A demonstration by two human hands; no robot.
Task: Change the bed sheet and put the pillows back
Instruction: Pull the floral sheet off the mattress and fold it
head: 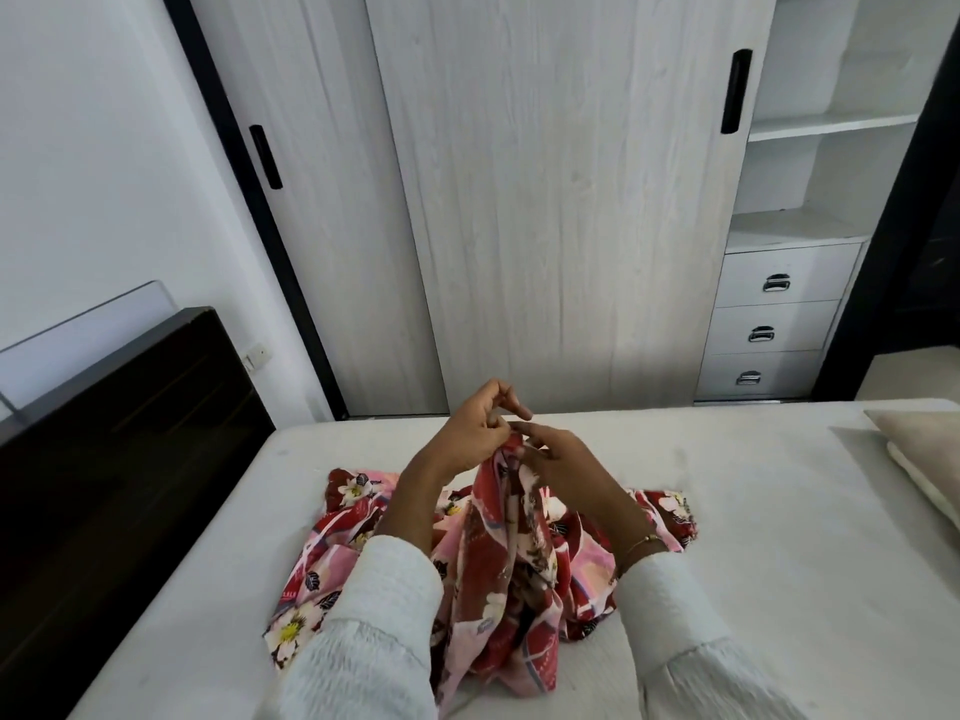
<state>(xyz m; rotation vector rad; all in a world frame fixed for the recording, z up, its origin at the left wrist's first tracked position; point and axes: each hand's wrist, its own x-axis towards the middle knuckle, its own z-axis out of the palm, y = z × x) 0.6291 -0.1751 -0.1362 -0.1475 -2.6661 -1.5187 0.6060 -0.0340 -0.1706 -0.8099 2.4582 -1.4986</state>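
Note:
A red and pink flowered bed sheet (498, 558) lies bunched on the bare white mattress (753, 537). Part of it is lifted into a peak in front of me. My left hand (475, 433) pinches the top of that peak with thumb and fingers. My right hand (558, 452) meets it from the right and holds the same raised edge of cloth. A beige pillow (919, 449) lies at the right edge of the mattress, partly out of view.
A dark wooden headboard (119, 418) stands at the left. Behind the bed is a white wardrobe (545, 200) with sliding doors, open shelves and three drawers (769, 330) at the right. A narrow strip of floor separates bed and wardrobe.

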